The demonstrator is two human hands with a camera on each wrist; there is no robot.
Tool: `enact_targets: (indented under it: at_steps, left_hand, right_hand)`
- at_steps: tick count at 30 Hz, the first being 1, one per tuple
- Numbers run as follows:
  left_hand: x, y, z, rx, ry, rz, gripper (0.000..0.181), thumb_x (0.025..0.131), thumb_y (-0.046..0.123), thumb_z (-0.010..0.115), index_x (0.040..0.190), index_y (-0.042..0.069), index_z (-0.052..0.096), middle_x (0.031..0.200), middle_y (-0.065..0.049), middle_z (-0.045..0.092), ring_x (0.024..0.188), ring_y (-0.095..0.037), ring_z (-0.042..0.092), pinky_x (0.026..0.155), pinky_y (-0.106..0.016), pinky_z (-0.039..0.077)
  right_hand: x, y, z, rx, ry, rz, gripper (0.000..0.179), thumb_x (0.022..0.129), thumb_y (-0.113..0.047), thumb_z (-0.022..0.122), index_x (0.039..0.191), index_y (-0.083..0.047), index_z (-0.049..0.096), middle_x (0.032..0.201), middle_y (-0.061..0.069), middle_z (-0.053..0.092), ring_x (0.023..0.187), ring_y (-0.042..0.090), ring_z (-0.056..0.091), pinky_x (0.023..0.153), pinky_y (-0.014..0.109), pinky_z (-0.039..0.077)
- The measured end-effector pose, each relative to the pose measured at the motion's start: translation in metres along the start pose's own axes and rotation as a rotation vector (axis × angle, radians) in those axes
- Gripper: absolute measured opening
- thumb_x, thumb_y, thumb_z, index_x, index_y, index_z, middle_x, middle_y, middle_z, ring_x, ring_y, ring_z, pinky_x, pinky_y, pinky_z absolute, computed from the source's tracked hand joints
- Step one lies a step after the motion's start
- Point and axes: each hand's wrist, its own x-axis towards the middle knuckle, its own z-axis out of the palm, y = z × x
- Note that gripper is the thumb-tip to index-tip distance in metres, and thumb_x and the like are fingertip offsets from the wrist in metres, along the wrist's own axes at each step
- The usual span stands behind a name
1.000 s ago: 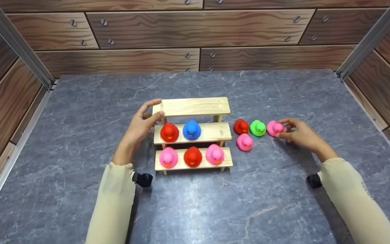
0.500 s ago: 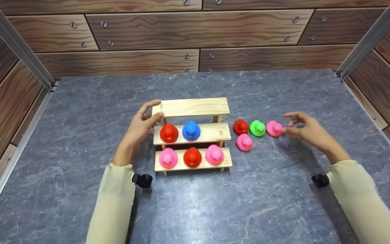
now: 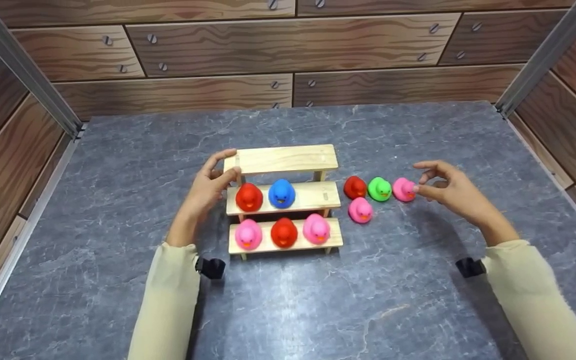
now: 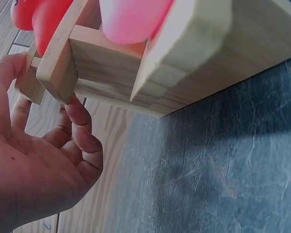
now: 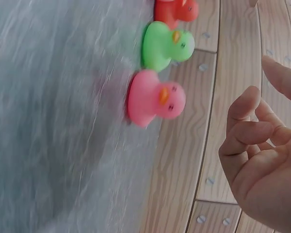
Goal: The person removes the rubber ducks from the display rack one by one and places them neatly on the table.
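My left hand grips the left end of the top tier of a three-step wooden stand, thumb in front and forefinger over the back corner. A red rubber duck and a blue one sit on the middle tier. Along the bottom tier, a red duck stands between two pink ducks. Holding nothing, my right hand hovers just right of a loose pink duck, fingers relaxed and apart from it in the right wrist view.
Right of the stand, a red duck and a green duck line up with the loose pink one. Another pink duck lies in front of the red. Wood-patterned walls enclose the grey marbled table.
The right hand has let go of the rightmost pink duck and lifted slightly up and to the right. The left hand keeps its grip on the stand.
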Motion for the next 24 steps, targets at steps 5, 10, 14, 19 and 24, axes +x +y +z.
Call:
enact_targets:
  at_steps: [5,10,14,19,24]
  left_hand:
    - [0.0,-0.002,0.001,-0.026,-0.005,-0.009,0.047,0.094,0.025,0.063,0.139,0.025,0.049,0.087,0.001,0.058,0.072,-0.009,0.048,0.056,-0.022,0.035]
    - [-0.001,-0.003,0.002,-0.043,-0.002,-0.007,0.046,0.094,0.023,0.063,0.138,0.025,0.049,0.088,0.0,0.059,0.071,-0.008,0.048,0.054,-0.02,0.034]
    - [-0.001,-0.003,0.001,-0.037,0.001,-0.003,0.046,0.094,0.024,0.063,0.138,0.025,0.049,0.088,-0.001,0.059,0.071,-0.008,0.048,0.054,-0.02,0.034]
    - [0.0,-0.002,0.0,-0.022,0.003,0.005,0.046,0.094,0.026,0.063,0.139,0.024,0.049,0.086,0.0,0.057,0.072,-0.009,0.048,0.053,-0.019,0.035]
    - [0.002,-0.002,0.0,-0.019,0.002,-0.004,0.048,0.094,0.026,0.063,0.139,0.023,0.049,0.085,0.001,0.057,0.072,-0.009,0.047,0.053,-0.019,0.034]
  right_hand:
    - [-0.003,-0.013,0.009,0.084,-0.016,-0.036,0.046,0.092,-0.016,0.065,0.134,-0.01,0.047,0.1,-0.001,0.05,0.075,0.002,0.058,0.058,0.019,0.042]
    - [-0.01,-0.026,0.016,0.165,-0.028,-0.071,0.044,0.092,-0.016,0.065,0.133,-0.017,0.049,0.103,-0.002,0.052,0.076,0.002,0.058,0.06,0.019,0.042]
    - [-0.016,-0.038,0.024,0.212,-0.051,-0.098,0.045,0.092,-0.013,0.066,0.133,-0.02,0.049,0.106,-0.001,0.051,0.081,0.002,0.06,0.063,0.019,0.044]
    - [-0.018,-0.054,0.035,0.254,-0.085,-0.132,0.049,0.089,-0.009,0.067,0.134,-0.016,0.048,0.108,0.002,0.049,0.085,0.006,0.059,0.07,0.02,0.05]
    - [-0.014,-0.067,0.047,0.211,-0.105,-0.124,0.055,0.088,-0.011,0.07,0.137,-0.008,0.045,0.109,0.003,0.049,0.086,0.008,0.058,0.073,0.021,0.051]
